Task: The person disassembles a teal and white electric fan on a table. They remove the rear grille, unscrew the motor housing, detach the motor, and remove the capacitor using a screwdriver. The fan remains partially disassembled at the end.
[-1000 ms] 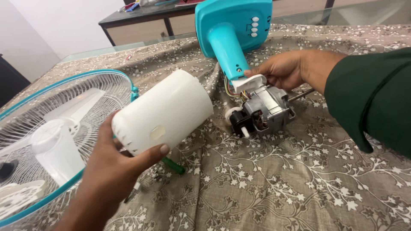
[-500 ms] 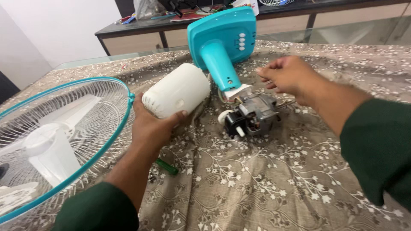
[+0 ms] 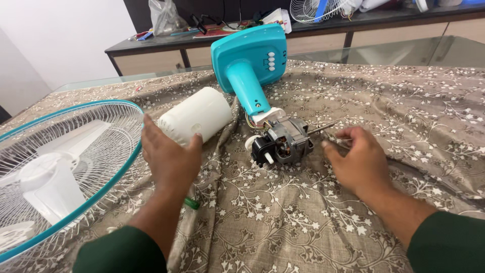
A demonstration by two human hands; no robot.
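My left hand (image 3: 169,156) grips the near end of a white cylindrical motor cover (image 3: 197,116), which lies on its side on the patterned cloth (image 3: 303,222). To its right a bare metal fan motor (image 3: 283,141) hangs by wires from the neck of a teal fan base (image 3: 247,53) that lies tipped over. The motor's thin shaft (image 3: 321,129) points right. My right hand (image 3: 358,162) rests palm down on the cloth just right of the motor, fingertips bent near the shaft's tip. I see nothing held in it.
A white fan grille with a teal rim (image 3: 60,151) lies at the left, a white blade hub inside it. A green screwdriver handle (image 3: 192,203) shows under my left wrist. A dark-topped sideboard (image 3: 151,48) with clutter stands behind the table.
My left hand has carried the white cover away from me and laid it on the cloth beside the fan neck. My right hand left the motor and came down onto the cloth to its right.
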